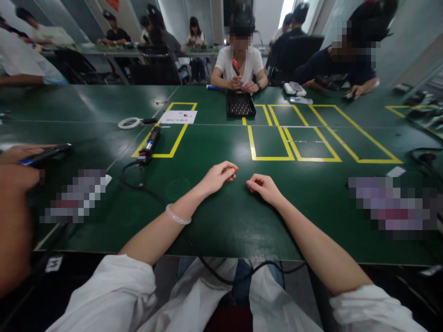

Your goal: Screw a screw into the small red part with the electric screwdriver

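Two hands are resting on the counter [221, 226]: left hand [217, 177] fingers are pinching an orange piece [234, 170]; right hand [263, 186] fingers are lying curled shut.

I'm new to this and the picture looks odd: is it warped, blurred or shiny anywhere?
In the head view the wide lens stretches the corners, so the white sleeves loom large; pale glare streaks the far left of the table; the left hand, pinching an orange piece, and the right hand are sharp; another person's arm at the left edge is smeared; two patches are pixelated.
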Motion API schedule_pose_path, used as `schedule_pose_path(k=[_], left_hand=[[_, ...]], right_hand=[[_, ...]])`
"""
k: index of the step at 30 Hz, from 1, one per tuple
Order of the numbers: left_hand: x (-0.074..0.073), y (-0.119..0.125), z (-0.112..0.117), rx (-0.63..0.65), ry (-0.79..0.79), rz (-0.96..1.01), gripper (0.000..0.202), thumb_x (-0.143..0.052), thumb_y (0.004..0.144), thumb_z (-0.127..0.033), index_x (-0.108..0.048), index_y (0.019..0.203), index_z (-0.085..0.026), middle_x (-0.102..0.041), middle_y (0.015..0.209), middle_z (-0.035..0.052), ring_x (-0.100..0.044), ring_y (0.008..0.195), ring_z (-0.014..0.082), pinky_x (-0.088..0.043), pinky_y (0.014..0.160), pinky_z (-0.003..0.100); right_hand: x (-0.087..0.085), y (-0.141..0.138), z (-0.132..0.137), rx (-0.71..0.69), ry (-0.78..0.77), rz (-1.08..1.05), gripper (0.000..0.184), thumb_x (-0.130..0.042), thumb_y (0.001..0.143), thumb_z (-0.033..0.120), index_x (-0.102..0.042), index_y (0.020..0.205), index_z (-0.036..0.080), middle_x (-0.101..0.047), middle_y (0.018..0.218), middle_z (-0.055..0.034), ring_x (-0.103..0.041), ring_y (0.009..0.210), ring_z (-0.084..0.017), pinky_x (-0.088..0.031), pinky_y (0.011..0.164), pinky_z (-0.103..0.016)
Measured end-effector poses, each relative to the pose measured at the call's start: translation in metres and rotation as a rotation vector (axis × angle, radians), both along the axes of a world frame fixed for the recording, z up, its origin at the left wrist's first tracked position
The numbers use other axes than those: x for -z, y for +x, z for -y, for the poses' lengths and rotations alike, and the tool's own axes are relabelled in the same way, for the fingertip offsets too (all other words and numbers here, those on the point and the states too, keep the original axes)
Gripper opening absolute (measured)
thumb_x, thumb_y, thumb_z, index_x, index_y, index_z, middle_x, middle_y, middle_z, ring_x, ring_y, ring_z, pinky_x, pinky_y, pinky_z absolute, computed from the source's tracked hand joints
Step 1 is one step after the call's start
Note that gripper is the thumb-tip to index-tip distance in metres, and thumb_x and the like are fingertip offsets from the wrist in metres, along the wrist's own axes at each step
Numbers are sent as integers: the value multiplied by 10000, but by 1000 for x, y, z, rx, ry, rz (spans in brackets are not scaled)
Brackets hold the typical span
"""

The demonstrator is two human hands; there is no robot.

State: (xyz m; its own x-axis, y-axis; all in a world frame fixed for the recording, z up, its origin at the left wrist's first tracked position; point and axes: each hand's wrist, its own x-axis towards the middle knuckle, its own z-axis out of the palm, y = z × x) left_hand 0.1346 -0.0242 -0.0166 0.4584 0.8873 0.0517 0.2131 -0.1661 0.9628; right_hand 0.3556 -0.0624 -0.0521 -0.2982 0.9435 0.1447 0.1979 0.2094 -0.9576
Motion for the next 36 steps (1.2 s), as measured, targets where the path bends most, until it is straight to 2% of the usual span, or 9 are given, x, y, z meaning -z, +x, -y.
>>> schedule_pose_path(k=[3, 6, 11, 15, 19, 23, 27, 30, 36], left_hand=[[15, 20, 13, 139, -82, 48, 381, -584, 895, -346, -589, 1184, -99, -612, 809, 40, -577, 715, 121, -464, 694, 258], [20, 17, 16, 238, -108, 50, 549, -606, 894, -335, -476, 1370, -95, -571, 757, 5, -549, 686, 115, -436, 659, 244], [21, 10, 13, 272, -126, 67, 703, -603, 900, -323, -326, 1502, -86, -558, 735, -16, -551, 692, 117, -426, 683, 253], [24, 11, 11, 284, -179, 133, 712, -600, 901, -285, -301, 1516, -86, -584, 755, -8, -569, 697, 108, -442, 703, 255], [26, 10, 8, 212, -183, 135, 679, -604, 909, -277, -334, 1505, -94, -614, 744, -1, -576, 686, 106, -458, 697, 252], [28, 7, 6, 137, -267, 189, 616, -539, 952, -274, -336, 1506, -96, -640, 764, 30, -600, 671, 107, -484, 680, 257], [31, 5, 4, 105, -292, 239, 571, -523, 967, -346, -395, 1470, -110, -651, 782, 49, -617, 655, 110, -499, 665, 259], [31, 5, 5, 74, -242, 218, 519, -543, 944, -438, -515, 1343, -108, -644, 812, 60, -626, 699, 130, -513, 659, 268], [24, 6, 11, 15, 109, 55, 351, -718, 802, -358, -606, 1029, -115, -653, 953, 70, -610, 805, 133, -487, 707, 248]], right_hand=[[0, -3, 1, -34, -14, -89, 354, -689, 814, 498, -592, 962, 192, -614, 700, 15, -567, 609, -125, -469, 606, -266], [1, -7, 1, -91, -25, -82, 459, -709, 806, 481, -556, 1140, 205, -652, 814, -5, -589, 658, -125, -478, 631, -263], [2, -10, -1, -160, -56, -79, 350, -708, 821, 463, -593, 1005, 188, -684, 851, -23, -616, 700, -128, -494, 670, -273], [-2, -8, -7, -172, -128, -104, 355, -744, 783, 464, -605, 946, 181, -691, 813, -21, -633, 720, -136, -516, 686, -285], [-9, -13, -14, -174, -207, -112, 383, -789, 723, 461, -610, 905, 176, -702, 786, -20, -637, 687, -134, -523, 680, -294], [-11, -24, -16, -107, -191, -102, 384, -756, 743, 501, -608, 897, 182, -686, 754, -12, -614, 646, -126, -510, 639, -280], [-7, -30, -14, -18, -149, -93, 400, -713, 775, 559, -595, 886, 193, -677, 743, -13, -599, 633, -126, -500, 613, -272], [-4, -28, -14, 6, -115, -90, 418, -702, 780, 587, -586, 866, 195, -667, 731, -10, -595, 624, -126, -484, 591, -266], [-2, -26, -14, 30, -66, -75, 463, -655, 795, 648, -589, 835, 192, -620, 630, 4, -567, 568, -128, -462, 563, -270]])
